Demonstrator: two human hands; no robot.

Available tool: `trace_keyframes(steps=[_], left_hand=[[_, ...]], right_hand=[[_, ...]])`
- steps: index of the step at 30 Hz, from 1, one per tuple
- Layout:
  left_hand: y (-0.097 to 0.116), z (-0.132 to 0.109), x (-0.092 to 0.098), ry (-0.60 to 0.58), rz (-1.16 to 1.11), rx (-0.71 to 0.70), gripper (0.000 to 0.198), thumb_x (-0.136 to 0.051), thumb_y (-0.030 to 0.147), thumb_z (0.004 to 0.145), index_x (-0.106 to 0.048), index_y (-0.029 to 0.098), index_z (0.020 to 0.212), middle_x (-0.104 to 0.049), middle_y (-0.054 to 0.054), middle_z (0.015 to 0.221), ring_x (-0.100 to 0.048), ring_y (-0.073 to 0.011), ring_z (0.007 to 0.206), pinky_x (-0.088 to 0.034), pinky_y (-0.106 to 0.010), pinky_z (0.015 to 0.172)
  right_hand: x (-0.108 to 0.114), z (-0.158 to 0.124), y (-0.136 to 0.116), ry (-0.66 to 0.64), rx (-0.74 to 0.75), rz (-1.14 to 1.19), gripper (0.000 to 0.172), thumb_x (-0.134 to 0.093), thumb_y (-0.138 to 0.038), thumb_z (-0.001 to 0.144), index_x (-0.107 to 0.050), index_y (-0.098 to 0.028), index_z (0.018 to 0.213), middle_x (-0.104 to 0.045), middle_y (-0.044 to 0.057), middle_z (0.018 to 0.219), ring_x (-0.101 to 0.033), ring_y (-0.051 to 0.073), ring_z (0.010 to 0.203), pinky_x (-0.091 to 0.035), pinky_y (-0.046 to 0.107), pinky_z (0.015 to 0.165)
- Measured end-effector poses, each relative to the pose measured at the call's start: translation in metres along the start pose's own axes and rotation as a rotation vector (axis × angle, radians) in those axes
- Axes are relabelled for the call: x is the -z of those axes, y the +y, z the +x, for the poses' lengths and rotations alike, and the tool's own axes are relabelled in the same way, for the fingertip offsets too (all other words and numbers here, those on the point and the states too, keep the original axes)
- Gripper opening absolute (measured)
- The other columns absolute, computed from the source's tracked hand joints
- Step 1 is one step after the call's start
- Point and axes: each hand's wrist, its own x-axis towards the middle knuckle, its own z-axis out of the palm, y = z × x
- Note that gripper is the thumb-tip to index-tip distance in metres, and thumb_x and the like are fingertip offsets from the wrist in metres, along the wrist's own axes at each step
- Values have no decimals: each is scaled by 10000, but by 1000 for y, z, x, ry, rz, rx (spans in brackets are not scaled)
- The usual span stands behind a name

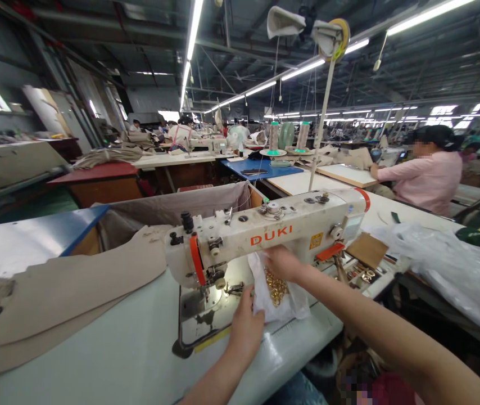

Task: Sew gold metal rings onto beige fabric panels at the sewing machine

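Observation:
A white plastic bag (262, 289) of small gold metal rings (276, 286) lies under the arm of the DUKI sewing machine (240, 236), to the right of its needle. My left hand (245, 326) grips the bag's left edge between thumb and fingers. At the bag's upper edge, my right hand (282, 262) is closed on the plastic, with its fingertips partly hidden. Gold rings show through the bag's opening between both hands. The machine's metal bed plate (198, 318) is just left of my left hand.
Beige fabric panels (84, 281) lie on the table at the left. A parts tray (364, 274) and clear plastic sheeting (442, 264) are at the right. A thread stand (324, 112) rises behind the machine. A co-worker in pink (428, 177) sits at the far right.

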Motion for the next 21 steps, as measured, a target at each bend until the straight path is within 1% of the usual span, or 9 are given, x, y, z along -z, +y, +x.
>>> trace_keyframes(steps=[2,4,7,9,11,13,16,18,21], left_hand=[[1,3,-7,5,-59,21,608,-442,-48,703,-397,171,1268,-652,-86,1064,-652,-192,852,-541,-271,665],[2,7,-14,19,-120,30,626,-443,-55,702,-387,171,1282,-643,-90,1097,-655,-186,860,-550,-266,669],[6,12,-23,35,-172,46,660,-434,-83,690,-363,168,1297,-628,-98,1146,-647,-179,945,-549,-266,736],[9,13,-21,13,-136,54,665,-429,-93,686,-358,156,1298,-627,-108,1153,-639,-184,981,-542,-284,780],[13,13,-14,4,0,41,646,-448,-71,702,-344,124,1309,-623,-127,1152,-627,-195,1010,-521,-309,839],[20,11,-1,18,208,-23,626,-477,-16,738,-319,106,1331,-587,-146,1202,-598,-207,1065,-487,-330,903],[35,8,14,4,542,-223,573,-484,42,771,-366,137,1323,-492,-146,1315,-530,-222,1163,-433,-342,969],[48,8,16,-27,730,-311,522,-489,72,787,-421,134,1301,-481,-153,1318,-509,-249,1186,-406,-355,988],[68,20,6,-44,850,-275,498,-517,177,822,-433,125,1309,-539,-182,1246,-540,-311,1146,-389,-416,978]], right_hand=[[9,-29,7,26,-14,15,346,-517,-76,831,-595,-147,1160,-600,102,1215,-530,243,1145,-404,357,1002],[13,-60,14,55,-55,29,336,-474,-94,857,-587,-136,1170,-595,123,1213,-543,225,1132,-418,360,1000],[8,-99,17,89,-116,44,334,-447,-133,876,-575,-116,1183,-583,160,1209,-554,240,1119,-442,409,982],[1,-118,16,113,-121,78,345,-445,-159,880,-567,-116,1199,-563,171,1232,-538,254,1145,-440,435,987],[-6,-130,12,146,-112,125,342,-439,-182,889,-568,-127,1200,-557,170,1240,-529,257,1155,-440,446,989],[-10,-136,6,185,-99,162,321,-438,-193,897,-579,-148,1181,-565,158,1226,-533,252,1145,-446,441,983],[-12,-142,-4,227,-48,184,280,-449,-181,900,-596,-180,1139,-582,132,1191,-540,235,1121,-451,418,977],[-12,-146,-11,230,-5,174,265,-455,-166,897,-600,-184,1119,-588,127,1179,-537,232,1116,-447,417,978],[-12,-151,-20,194,26,133,234,-467,-151,893,-613,-175,1073,-586,127,1181,-521,236,1129,-438,421,982]])
